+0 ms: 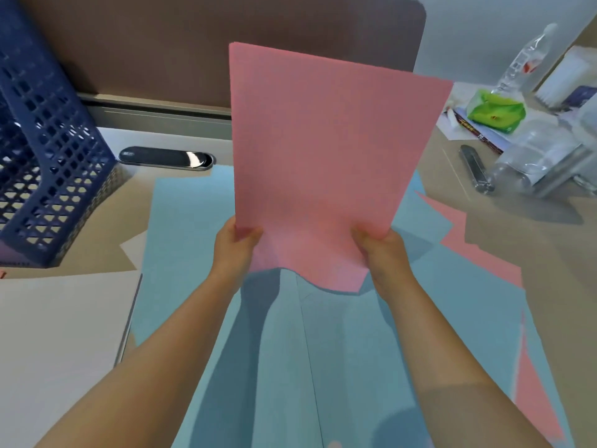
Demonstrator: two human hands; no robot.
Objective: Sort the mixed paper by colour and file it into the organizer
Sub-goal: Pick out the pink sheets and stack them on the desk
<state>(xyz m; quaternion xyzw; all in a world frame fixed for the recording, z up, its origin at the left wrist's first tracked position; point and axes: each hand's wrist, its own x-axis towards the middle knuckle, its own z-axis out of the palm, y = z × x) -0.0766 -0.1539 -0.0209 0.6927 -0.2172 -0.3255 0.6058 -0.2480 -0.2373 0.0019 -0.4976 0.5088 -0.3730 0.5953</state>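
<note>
This is an office workstation. A brown fabric partition screen [200, 43] stands at the back edge of the beige desk [484, 221], well beyond the fingers [248, 234]. Left of and beyond them an oval cable grommet [165, 158] is set into the desktop, and further left stands a blue mesh file organizer [48, 150]. Sheets of blue paper [193, 221] lie under the fingers. Far to their right are a green tissue pack [496, 111], a clear plastic bottle [526, 56] and a book [478, 130].

Tan counter [484, 221]: blue paper [193, 227] spread mid w/ pink sheets [478, 250] at right, white sheets [58, 331] left, blue mesh organizer [48, 163] far left, clear bottles [529, 163] & green packet [496, 112] far right.
</note>
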